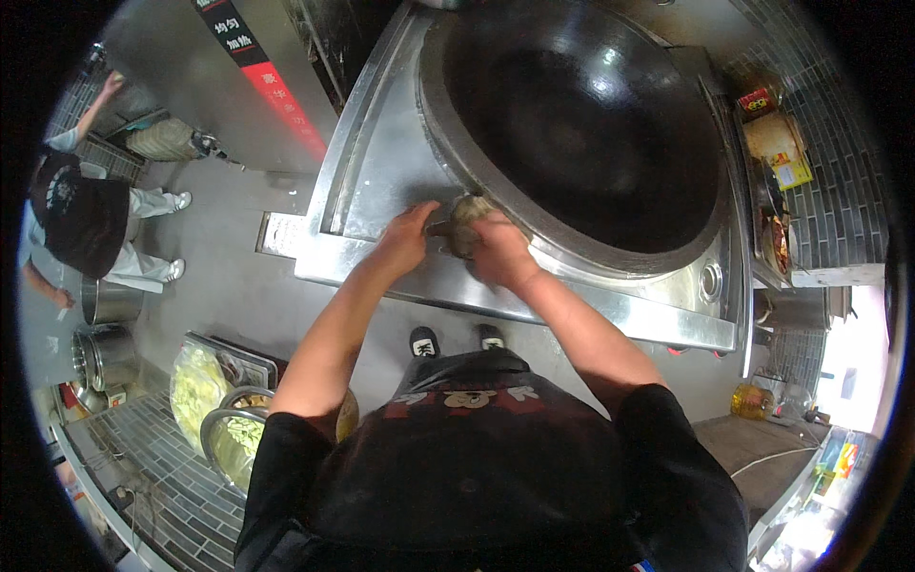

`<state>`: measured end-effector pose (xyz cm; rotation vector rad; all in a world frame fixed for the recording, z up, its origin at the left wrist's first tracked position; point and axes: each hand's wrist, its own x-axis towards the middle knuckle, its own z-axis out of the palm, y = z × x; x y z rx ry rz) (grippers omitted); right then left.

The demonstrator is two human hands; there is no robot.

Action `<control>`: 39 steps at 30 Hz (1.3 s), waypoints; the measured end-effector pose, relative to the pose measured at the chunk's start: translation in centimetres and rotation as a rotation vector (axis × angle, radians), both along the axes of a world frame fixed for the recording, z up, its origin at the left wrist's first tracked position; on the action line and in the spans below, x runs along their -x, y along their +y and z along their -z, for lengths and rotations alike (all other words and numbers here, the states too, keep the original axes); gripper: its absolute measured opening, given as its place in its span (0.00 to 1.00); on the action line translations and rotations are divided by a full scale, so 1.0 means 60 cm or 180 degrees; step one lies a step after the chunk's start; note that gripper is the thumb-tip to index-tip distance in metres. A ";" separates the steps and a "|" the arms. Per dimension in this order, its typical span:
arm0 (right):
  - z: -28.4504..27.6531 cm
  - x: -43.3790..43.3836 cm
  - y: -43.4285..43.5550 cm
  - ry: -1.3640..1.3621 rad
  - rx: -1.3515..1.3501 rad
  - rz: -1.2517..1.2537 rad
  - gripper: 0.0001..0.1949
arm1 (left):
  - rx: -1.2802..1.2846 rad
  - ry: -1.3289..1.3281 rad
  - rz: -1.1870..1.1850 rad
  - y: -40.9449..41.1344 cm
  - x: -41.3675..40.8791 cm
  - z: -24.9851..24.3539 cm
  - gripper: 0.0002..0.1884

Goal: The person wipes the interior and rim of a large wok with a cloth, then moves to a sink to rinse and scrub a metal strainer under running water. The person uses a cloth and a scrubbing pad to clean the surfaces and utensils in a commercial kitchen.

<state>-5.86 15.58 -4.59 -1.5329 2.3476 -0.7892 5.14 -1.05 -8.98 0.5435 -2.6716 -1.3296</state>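
My right hand (pixel 504 250) grips a crumpled, greyish-beige cleaning cloth (pixel 466 214), pressed on the steel stove top (pixel 386 171) against the near left side of the wok's rim. A short dark patch shows left of the cloth; whether it is shadow or an object I cannot tell. Over the steel just to the left is my left hand (pixel 406 236), fingers pointing toward the cloth and apparently holding nothing. The large dark wok (pixel 572 136) sits sunk into the stove, with a shiny wet-looking spot on its far wall.
Behind me on the left are a metal bowl (pixel 207 440) of cut vegetables and a plastic bag (pixel 193 390) of pale greens. Another person (pixel 82 214) stands at far left near steel pots (pixel 114 300). Seasoning packages (pixel 790 170) line the right side. An oil bottle (pixel 750 402) stands lower right.
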 end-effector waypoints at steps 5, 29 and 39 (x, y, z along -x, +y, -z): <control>-0.075 -0.006 -0.028 -0.0856 0.1115 -0.0207 0.13 | -0.0340 -0.0472 0.0626 0.034 0.052 -0.033 0.26; 0.039 0.124 0.304 -0.1061 0.0847 0.0519 0.12 | 0.1031 -0.1268 0.0717 0.098 0.093 -0.067 0.17; 0.074 0.286 0.652 -0.2713 0.1413 0.2230 0.16 | 0.0911 -0.0939 0.1506 0.429 0.250 -0.056 0.18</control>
